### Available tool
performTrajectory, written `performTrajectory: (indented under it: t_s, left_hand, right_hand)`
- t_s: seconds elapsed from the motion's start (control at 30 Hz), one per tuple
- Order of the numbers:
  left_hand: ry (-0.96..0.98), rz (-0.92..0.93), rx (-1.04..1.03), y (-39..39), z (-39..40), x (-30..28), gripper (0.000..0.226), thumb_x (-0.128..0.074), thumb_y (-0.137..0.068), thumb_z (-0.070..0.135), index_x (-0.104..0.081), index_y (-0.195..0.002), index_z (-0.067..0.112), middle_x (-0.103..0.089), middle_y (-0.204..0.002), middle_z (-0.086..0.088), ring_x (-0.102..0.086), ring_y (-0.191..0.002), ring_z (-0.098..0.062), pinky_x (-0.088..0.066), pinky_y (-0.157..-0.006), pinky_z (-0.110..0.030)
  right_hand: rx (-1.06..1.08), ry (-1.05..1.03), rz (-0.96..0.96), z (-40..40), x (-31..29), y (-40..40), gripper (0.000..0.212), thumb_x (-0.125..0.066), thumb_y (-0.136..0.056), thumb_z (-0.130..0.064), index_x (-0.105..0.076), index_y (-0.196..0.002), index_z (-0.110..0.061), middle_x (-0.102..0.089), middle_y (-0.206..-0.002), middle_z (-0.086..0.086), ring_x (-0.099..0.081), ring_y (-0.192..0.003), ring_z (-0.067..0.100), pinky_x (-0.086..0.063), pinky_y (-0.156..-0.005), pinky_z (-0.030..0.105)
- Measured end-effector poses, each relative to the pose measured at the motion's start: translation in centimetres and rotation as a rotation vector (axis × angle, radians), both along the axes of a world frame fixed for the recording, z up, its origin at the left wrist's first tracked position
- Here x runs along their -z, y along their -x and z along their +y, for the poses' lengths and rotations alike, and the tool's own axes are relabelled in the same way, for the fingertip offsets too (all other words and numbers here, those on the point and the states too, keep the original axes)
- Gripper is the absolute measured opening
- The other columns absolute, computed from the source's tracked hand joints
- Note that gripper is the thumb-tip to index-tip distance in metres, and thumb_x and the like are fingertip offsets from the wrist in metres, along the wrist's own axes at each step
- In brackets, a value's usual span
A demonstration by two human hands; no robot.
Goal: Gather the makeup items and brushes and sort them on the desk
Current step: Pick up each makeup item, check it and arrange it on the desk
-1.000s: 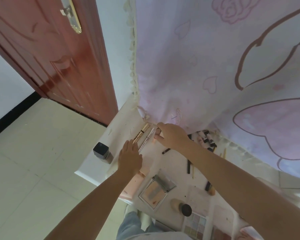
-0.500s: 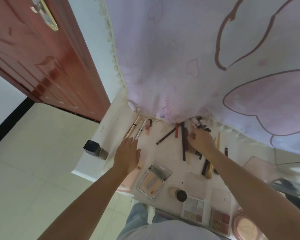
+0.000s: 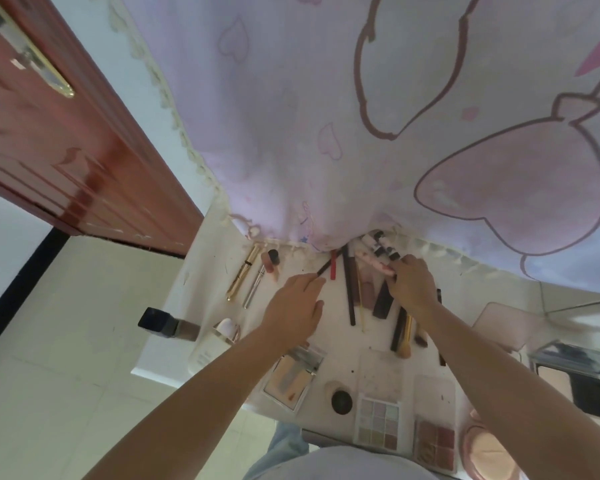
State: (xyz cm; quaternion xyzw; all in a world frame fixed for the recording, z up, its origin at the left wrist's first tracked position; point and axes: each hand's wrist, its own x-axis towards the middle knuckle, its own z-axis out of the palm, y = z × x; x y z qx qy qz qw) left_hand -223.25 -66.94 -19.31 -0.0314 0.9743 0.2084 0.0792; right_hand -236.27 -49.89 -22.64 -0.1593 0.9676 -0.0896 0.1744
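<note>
Here, in the head view, a white desk (image 3: 208, 244) is seen from above, with a pink printed curtain (image 3: 326, 133) hanging over its far edge. The left hand (image 3: 293, 306) is laid palm down on the desk with its fingers relaxed, and a thin dark pencil (image 3: 323, 268) is touched or lightly held at its fingertips; which of the two cannot be told. The right hand (image 3: 413, 285) is curled round a pink tube (image 3: 374, 264) at the far edge, just beside a cluster of small dark-capped tubes (image 3: 378, 245). Between the hands, a red pencil (image 3: 333, 268), a long dark pencil (image 3: 350, 289) and a thin gold stick (image 3: 361, 303) are laid roughly side by side. A gold tube (image 3: 243, 273), a silver tube (image 3: 255, 287) and a pink gloss (image 3: 271, 263) are grouped to the left. Nearer the person, an open compact (image 3: 291, 379), a pastel palette (image 3: 378, 424) and a reddish palette (image 3: 433, 445) are set along the near edge. A dark-capped bottle (image 3: 167, 323) lies at the left corner.
</note>
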Motion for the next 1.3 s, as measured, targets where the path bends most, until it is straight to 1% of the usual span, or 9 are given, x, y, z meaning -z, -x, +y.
performTrajectory:
  t_s: [0.17, 0.27, 0.4, 0.5, 0.63, 0.77, 0.9, 1.13, 1.3]
  left_hand:
    - [0.047, -0.095, 0.006, 3.1, 1.5, -0.3, 0.047, -0.037, -0.097, 0.022, -0.027, -0.141, 0.010, -0.032, -0.146, -0.005, -0.029, -0.135, -0.022, -0.028, -0.110, -0.030]
    - [0.011, -0.062, 0.000, 4.7, 2.3, -1.2, 0.048, -0.037, -0.097, 0.026, -0.027, -0.141, 0.010, -0.034, -0.145, -0.006, -0.032, -0.134, -0.022, -0.027, -0.110, -0.030]
    - [-0.142, -0.001, 0.031, 5.6, 3.1, -3.5, 0.035, -0.038, -0.098, 0.021, -0.042, -0.129, 0.008, -0.051, -0.125, -0.009, -0.051, -0.107, -0.023, -0.038, -0.086, -0.023]
    - [-0.222, 0.071, 0.074, 6.1, 3.3, -6.4, 0.031, -0.037, -0.098, 0.021, -0.049, -0.123, 0.008, -0.055, -0.112, -0.007, -0.049, -0.088, -0.014, -0.033, -0.073, -0.015]
    - [-0.171, 0.213, 0.106, 7.2, 3.4, -11.3, 0.030, -0.031, -0.099, 0.025, -0.050, -0.117, 0.009, -0.050, -0.094, 0.005, -0.043, -0.078, -0.006, -0.032, -0.064, -0.011]
    - [-0.040, 0.249, 0.152, 6.6, 3.5, -15.0, 0.025, -0.024, -0.100, 0.029, -0.043, -0.090, 0.016, -0.032, -0.064, 0.013, -0.033, -0.055, -0.001, -0.028, -0.049, -0.011]
    - [-0.216, 0.222, 0.176, 5.3, 3.4, -18.1, 0.036, -0.023, -0.101, 0.019, -0.030, -0.066, 0.026, -0.032, -0.062, 0.011, -0.031, -0.053, -0.001, -0.034, -0.050, -0.010]
    - [-0.255, 0.224, 0.190, 4.8, 1.7, -20.9, 0.036, -0.026, -0.100, 0.019, -0.033, -0.066, 0.029, -0.035, -0.062, 0.009, -0.031, -0.052, -0.003, -0.036, -0.051, -0.011]
    - [-0.222, 0.242, 0.187, 4.1, 1.7, -21.1, 0.035, -0.026, -0.100, 0.023, -0.032, -0.066, 0.028, -0.034, -0.060, 0.009, -0.031, -0.049, -0.002, -0.038, -0.052, -0.011]
  right_hand:
    - [0.053, 0.191, -0.077, 0.9, -1.8, -0.1, 0.031, -0.040, -0.096, -0.015, -0.052, -0.122, -0.003, -0.058, -0.114, 0.015, -0.055, -0.103, 0.028, -0.043, -0.088, 0.032]
    - [0.007, 0.323, -0.149, 1.6, -4.5, -0.8, 0.030, -0.039, -0.096, -0.015, -0.052, -0.121, -0.004, -0.058, -0.110, 0.013, -0.056, -0.098, 0.023, -0.039, -0.080, 0.022]
    - [-0.054, 0.475, -0.254, 2.6, -8.3, -1.7, 0.020, -0.035, -0.097, -0.018, -0.053, -0.089, -0.019, -0.050, -0.072, -0.002, -0.046, -0.061, 0.011, -0.036, -0.056, 0.014]
    - [0.061, 0.652, -0.202, 2.5, -11.2, -2.0, 0.034, -0.032, -0.098, -0.020, -0.043, -0.066, -0.023, -0.043, -0.058, -0.003, -0.042, -0.051, 0.010, -0.036, -0.056, 0.019]
    - [0.270, 0.842, -0.089, 1.1, -14.8, -1.8, 0.042, -0.035, -0.097, -0.028, -0.043, -0.058, -0.017, -0.038, -0.046, -0.005, -0.039, -0.031, 0.002, -0.030, -0.045, 0.015]
    - [0.322, 1.019, 0.067, 0.3, -17.8, -1.8, 0.045, -0.040, -0.096, -0.026, -0.043, -0.051, -0.018, -0.031, -0.037, -0.009, -0.032, -0.029, 0.004, -0.024, -0.037, 0.011]
    - [0.128, 1.044, 0.185, 0.3, -20.8, -2.4, 0.043, -0.040, -0.094, -0.010, -0.035, -0.052, -0.017, -0.029, -0.048, -0.004, -0.030, -0.035, 0.005, -0.024, -0.042, 0.013]
    - [-0.233, 0.846, 0.097, 1.8, -25.0, -2.6, 0.028, -0.041, -0.094, -0.007, -0.046, -0.076, -0.028, -0.053, -0.064, -0.008, -0.051, -0.056, 0.001, -0.042, -0.056, 0.012]
    - [-0.263, 0.700, 0.143, 1.3, -25.3, -3.0, 0.030, -0.042, -0.095, -0.021, -0.046, -0.065, -0.026, -0.043, -0.049, -0.009, -0.041, -0.036, 0.001, -0.033, -0.042, 0.011]
